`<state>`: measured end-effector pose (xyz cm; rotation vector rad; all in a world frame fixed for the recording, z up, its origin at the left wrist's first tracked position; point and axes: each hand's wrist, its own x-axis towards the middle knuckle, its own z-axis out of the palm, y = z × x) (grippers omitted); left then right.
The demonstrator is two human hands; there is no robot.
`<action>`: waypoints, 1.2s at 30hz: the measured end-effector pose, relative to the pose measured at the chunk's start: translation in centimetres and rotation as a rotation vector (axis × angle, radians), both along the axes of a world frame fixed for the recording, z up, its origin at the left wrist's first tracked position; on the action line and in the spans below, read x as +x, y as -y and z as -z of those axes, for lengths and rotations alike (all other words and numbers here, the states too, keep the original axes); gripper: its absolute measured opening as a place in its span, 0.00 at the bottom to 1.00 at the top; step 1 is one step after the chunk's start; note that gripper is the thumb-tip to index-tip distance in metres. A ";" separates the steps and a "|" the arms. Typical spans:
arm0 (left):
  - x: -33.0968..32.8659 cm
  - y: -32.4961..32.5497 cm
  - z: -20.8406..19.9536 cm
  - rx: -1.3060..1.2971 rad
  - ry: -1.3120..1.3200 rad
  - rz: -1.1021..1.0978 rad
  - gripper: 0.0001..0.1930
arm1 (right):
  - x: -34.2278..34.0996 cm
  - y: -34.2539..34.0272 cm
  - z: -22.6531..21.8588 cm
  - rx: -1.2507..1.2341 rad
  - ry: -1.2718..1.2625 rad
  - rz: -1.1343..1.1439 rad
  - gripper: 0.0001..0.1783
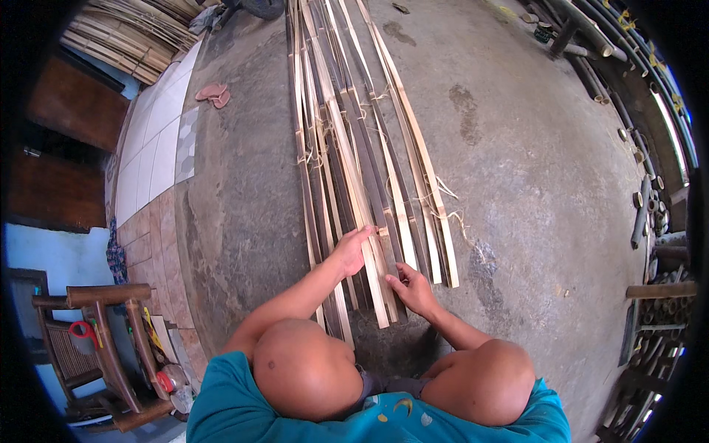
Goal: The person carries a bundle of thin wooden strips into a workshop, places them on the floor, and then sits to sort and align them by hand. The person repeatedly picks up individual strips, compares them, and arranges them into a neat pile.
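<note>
Long split bamboo strips (405, 193) lie in loose rows on the concrete floor, running away from me, pale on some faces and dark on others. My left hand (351, 255) is closed on a pale bamboo strip (375, 284), its thumb stretched along the top; the fingers underneath are mostly hidden. At the right edge of the strips' near ends, my right hand (412, 289) has bent fingers, with thumb and fingertips closed on the same group of strips. Thin fibre ties (443, 214) hang loose among them.
A bamboo stool (111, 295) at the left carries red-handled scissors (83, 334) and a red-lidded jar (171, 378). Pink sandals (213, 94) lie farther off. Cut bamboo poles (583, 29) stack along the right, and more strips (122, 40) pile up at the back left.
</note>
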<state>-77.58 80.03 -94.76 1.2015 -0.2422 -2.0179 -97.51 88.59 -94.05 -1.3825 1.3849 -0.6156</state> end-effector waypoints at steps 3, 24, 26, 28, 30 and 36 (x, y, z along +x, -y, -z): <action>-0.8 0.3 -0.1 -0.005 -0.023 0.010 0.17 | -0.5 0.1 2.1 -0.005 0.117 0.011 0.28; -1.6 -0.8 0.2 -0.081 0.244 -0.168 0.09 | -0.8 0.6 0.2 0.212 0.403 0.034 0.13; -1.5 -0.6 0.0 -0.097 0.229 -0.187 0.09 | -1.0 0.8 -0.2 0.337 0.570 0.040 0.10; -1.2 -0.7 -0.6 -0.093 0.233 -0.137 0.11 | -1.5 0.8 -0.1 0.474 0.704 0.043 0.11; -1.5 -0.7 -1.2 -0.100 0.231 -0.113 0.12 | -1.5 0.7 0.2 0.450 0.623 0.058 0.13; -1.4 -1.2 -1.1 -0.152 0.289 -0.084 0.14 | -0.6 0.8 -0.6 0.275 0.335 0.034 0.21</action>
